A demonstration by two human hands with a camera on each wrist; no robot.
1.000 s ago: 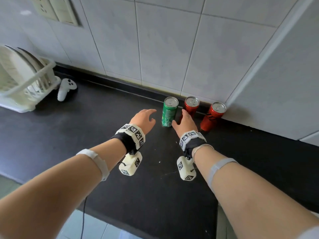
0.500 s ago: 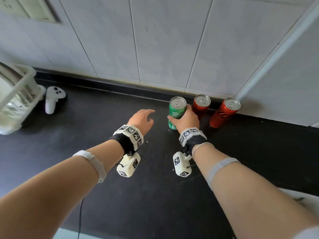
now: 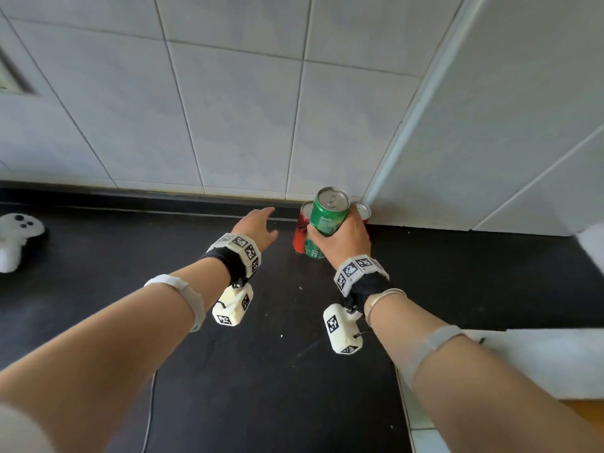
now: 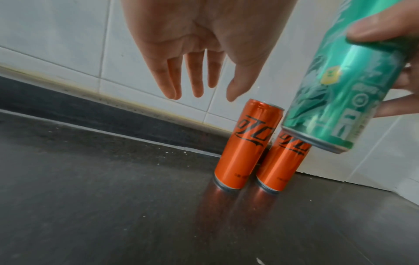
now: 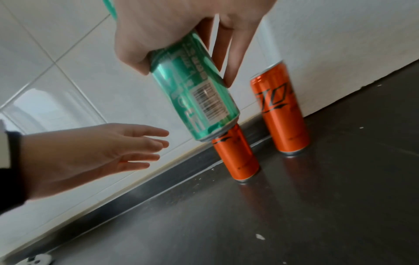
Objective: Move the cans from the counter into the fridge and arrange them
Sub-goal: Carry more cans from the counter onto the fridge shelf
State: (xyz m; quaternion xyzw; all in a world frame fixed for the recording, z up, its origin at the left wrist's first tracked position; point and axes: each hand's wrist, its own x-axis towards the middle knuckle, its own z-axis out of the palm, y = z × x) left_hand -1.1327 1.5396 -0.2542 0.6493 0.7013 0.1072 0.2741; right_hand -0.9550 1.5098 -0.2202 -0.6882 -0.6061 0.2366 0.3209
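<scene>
My right hand (image 3: 340, 235) grips a green can (image 3: 327, 217), lifted off the black counter (image 3: 261, 371) and tilted; it shows too in the left wrist view (image 4: 349, 86) and the right wrist view (image 5: 197, 95). Two red-orange cans stand upright on the counter by the tiled wall, one nearer (image 4: 244, 145) (image 5: 238, 157) and one behind it (image 4: 283, 161) (image 5: 283, 111). In the head view the green can partly hides them (image 3: 302, 230). My left hand (image 3: 258, 225) hovers with straight, spread fingers (image 4: 195, 78) to the left of the cans and holds nothing.
A white game controller (image 3: 16, 237) lies at the counter's far left. A white panel (image 3: 490, 142) meets the tiled wall (image 3: 228, 109) right behind the cans. A white surface (image 3: 539, 361) adjoins the counter at the lower right.
My right hand closed round the green can and lifted it off the counter, tilting it. My left hand stayed open and drifted toward the red cans. The view shifted right.
</scene>
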